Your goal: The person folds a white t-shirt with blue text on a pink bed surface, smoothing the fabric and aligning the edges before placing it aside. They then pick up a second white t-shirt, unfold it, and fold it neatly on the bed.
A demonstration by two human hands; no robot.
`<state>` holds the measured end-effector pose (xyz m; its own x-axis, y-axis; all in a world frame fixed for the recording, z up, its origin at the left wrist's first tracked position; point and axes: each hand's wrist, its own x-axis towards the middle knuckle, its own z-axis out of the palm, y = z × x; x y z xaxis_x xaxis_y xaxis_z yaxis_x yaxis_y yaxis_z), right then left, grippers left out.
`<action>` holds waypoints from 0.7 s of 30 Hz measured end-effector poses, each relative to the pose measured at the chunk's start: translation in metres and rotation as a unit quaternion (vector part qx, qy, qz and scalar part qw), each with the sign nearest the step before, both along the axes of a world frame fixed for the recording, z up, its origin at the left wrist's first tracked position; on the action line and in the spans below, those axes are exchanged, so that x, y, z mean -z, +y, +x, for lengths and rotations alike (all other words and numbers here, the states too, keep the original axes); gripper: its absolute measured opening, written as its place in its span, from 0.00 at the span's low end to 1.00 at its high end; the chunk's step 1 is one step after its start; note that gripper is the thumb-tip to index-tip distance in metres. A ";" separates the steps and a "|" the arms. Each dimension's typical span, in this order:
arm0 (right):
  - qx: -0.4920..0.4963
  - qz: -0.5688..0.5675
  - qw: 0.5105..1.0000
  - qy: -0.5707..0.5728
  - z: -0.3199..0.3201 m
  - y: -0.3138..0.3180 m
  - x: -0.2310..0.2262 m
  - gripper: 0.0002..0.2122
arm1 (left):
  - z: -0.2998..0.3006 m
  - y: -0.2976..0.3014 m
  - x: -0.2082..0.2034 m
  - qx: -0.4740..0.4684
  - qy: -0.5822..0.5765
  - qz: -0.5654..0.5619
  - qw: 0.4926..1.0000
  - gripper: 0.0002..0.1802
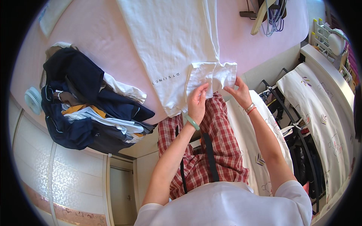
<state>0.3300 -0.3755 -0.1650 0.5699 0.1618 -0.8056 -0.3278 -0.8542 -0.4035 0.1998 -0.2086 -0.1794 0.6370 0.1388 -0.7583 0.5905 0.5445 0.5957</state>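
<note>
A white shirt (166, 52) with dark printed lettering lies spread on the pink bed, its narrow end toward me. One short sleeve (203, 71) is laid across the near right part of it, a little creased. My left hand (198, 101), with a pale green bangle at the wrist, rests by the sleeve's near edge. Its fingers are stretched out close together, touching the cloth. At the sleeve's right edge is my right hand (241, 93), wearing a bracelet and a red cord. Thumb and fingers are spread apart there against the fabric.
Left on the bed (98, 30) is a heap of dark and coloured clothes (94, 101), beside a small pale blue fan (33, 100). Several hangers (266, 17) lie at the far right. A cloth-covered clothes rack (301, 128) stands close to my right arm.
</note>
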 end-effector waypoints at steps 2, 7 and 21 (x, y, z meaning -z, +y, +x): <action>0.038 0.039 0.998 0.029 -0.006 -0.006 -0.006 0.26 | -0.004 0.000 -0.002 0.003 0.012 -0.012 1.000 0.17; 0.063 0.106 0.991 0.044 -0.016 0.031 -0.051 0.27 | -0.002 0.004 -0.015 -0.048 0.011 -0.065 0.997 0.19; -0.063 0.204 0.975 -0.060 -0.012 0.099 -0.028 0.16 | -0.036 0.009 -0.010 -0.145 0.104 -0.015 0.984 0.17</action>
